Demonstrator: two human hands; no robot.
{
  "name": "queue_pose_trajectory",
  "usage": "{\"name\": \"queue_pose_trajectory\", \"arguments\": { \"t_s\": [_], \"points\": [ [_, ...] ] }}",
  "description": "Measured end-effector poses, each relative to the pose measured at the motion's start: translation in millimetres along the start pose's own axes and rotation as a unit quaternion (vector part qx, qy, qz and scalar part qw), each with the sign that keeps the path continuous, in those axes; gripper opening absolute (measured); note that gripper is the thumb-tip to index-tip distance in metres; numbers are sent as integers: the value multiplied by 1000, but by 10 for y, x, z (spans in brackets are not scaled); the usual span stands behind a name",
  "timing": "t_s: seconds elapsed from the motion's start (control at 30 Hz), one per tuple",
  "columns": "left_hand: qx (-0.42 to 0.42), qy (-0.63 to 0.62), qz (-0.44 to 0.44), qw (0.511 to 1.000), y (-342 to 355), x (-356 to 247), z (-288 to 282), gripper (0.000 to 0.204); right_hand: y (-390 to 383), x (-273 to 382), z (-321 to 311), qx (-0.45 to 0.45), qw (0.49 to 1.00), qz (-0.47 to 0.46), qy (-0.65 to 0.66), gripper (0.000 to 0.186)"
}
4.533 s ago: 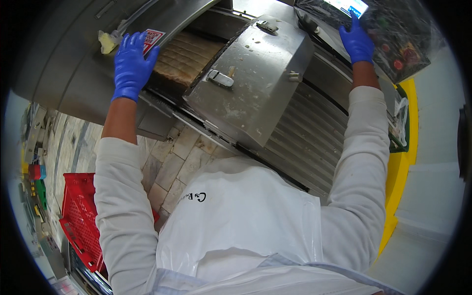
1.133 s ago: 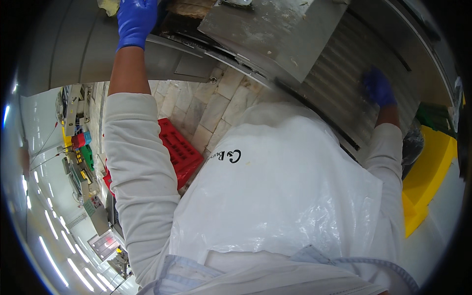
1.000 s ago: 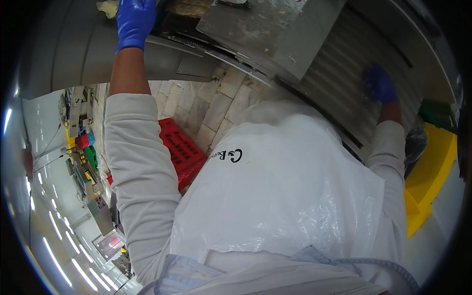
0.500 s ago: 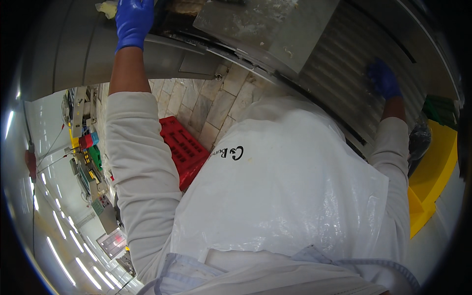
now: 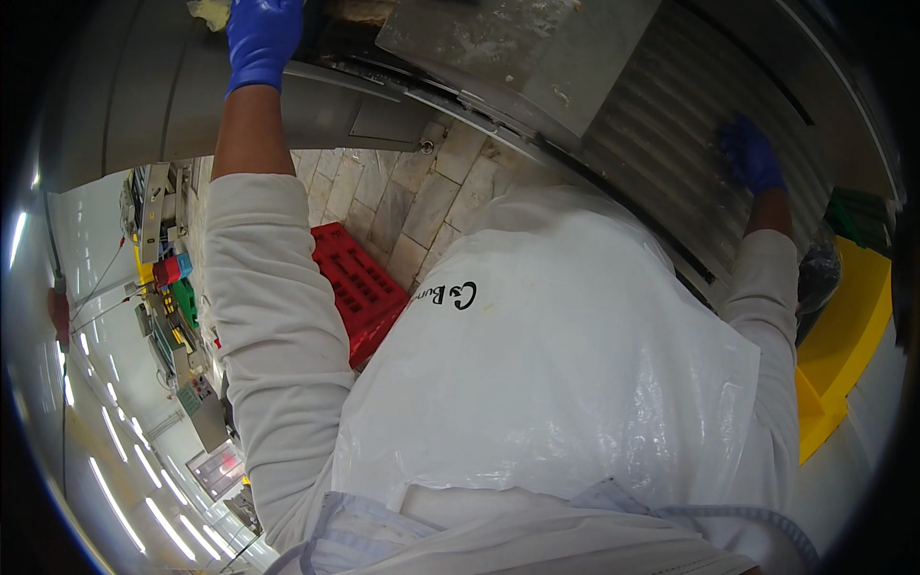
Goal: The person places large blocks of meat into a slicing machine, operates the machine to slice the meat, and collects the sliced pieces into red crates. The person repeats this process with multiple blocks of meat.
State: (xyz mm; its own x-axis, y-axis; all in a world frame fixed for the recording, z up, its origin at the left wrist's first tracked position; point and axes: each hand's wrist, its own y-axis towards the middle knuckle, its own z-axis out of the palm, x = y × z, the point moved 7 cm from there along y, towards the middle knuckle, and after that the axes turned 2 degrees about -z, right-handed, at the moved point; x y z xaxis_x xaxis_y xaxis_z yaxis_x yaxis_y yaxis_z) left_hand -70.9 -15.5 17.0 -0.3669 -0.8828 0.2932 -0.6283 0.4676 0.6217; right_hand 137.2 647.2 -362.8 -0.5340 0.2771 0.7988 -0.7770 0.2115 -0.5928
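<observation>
Across the head view's top, the left hand meets the edge beside a pale-yellow scrap, fingertips cropped, grip unreadable; the right hand, fingers blurred, grip unclear, is over the ribbed metal surface. Steel cover between them! Red crate below, yellow bin right.
</observation>
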Motion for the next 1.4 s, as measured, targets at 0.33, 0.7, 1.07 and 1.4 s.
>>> {"name": "queue_pose_trajectory", "arguments": {
  "t_s": [0.33, 0.7, 1.07, 1.4],
  "points": [
    [7, -5, -10, 1000, 21, 13, 12, 41, -100, 53, 72, -15, 998, 60, -5, 39],
    [3, -12, -10, 1000, 29, 29, -24, 42, -51, 32, 40, 11, 998, 55, -31, 35],
    [-2, 3, 10, 1000, 7, 63, 27, 41, -84, 52, 63, -16, 1000, 25, 7, 34],
    [8, -5, -3, 1000, 10, 38, 1, 41, -48, 45, 25, -5, 1000, 10, -10, 41]
  ]
}}
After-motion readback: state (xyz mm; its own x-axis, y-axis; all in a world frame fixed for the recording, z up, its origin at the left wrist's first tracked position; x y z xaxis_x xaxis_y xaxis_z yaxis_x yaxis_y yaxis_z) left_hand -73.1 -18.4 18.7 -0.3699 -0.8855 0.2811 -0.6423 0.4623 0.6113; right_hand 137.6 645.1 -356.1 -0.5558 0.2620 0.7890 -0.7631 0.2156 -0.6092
